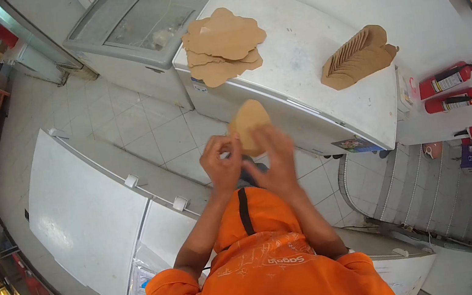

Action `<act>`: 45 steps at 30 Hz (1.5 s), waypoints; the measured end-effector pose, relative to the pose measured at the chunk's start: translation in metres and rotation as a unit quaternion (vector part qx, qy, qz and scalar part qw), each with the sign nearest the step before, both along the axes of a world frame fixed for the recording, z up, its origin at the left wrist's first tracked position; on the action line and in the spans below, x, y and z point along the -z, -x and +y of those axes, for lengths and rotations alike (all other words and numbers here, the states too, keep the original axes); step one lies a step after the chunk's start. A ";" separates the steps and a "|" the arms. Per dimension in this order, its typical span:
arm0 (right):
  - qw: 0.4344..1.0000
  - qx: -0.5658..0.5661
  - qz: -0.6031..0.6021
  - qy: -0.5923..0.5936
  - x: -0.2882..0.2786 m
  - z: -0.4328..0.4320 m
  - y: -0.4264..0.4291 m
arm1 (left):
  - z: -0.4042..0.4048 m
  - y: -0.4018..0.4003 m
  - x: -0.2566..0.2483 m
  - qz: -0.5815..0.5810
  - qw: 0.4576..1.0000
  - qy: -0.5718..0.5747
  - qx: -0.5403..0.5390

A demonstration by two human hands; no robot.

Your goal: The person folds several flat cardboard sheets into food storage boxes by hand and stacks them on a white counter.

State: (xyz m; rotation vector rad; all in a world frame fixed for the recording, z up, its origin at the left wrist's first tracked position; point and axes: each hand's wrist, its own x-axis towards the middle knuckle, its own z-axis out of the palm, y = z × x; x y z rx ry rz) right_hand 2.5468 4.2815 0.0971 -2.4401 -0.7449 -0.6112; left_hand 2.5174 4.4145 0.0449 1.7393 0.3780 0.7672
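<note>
A piece of brown cardboard (251, 115), apparently folded, is held up in front of my body. At its left edge, my left hand (222, 161) pinches it between thumb and fingers. My right hand (276, 155) is motion-blurred, its fingers over the lower right of the piece and its thumb spread apart below. Blur hides whether those fingers grip it. Beyond my hands, flat cardboard blanks with scalloped edges (223, 40) lie in a loose pile on a white chest freezer (285, 51). Farther right on the lid rests a nested row of folded cardboard pieces (356, 59).
A glass-topped display freezer (141, 19) adjoins the chest freezer on the left. Red fire extinguishers (447, 79) stand at the right wall. Tiled steps (414, 193) with ridged edges lie at lower right. A white counter (83, 208) stands to my left.
</note>
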 end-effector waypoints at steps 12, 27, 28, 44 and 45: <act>0.841 0.060 0.381 -0.379 0.068 -0.046 -0.002 | 0.036 0.032 0.039 0.195 0.945 0.201 0.169; 0.954 -0.115 0.217 -0.171 0.027 -0.072 0.015 | 0.006 0.039 -0.011 0.293 0.722 0.506 0.369; 0.954 -0.118 0.217 -0.169 0.025 -0.071 0.017 | 0.006 0.041 -0.010 0.297 0.717 0.510 0.371; 0.957 -0.136 0.215 -0.138 0.003 -0.061 0.010 | 0.006 0.039 -0.023 0.243 0.751 0.473 0.392; 0.958 -0.145 0.210 -0.133 0.002 -0.061 0.009 | 0.007 0.040 -0.021 0.248 0.750 0.468 0.395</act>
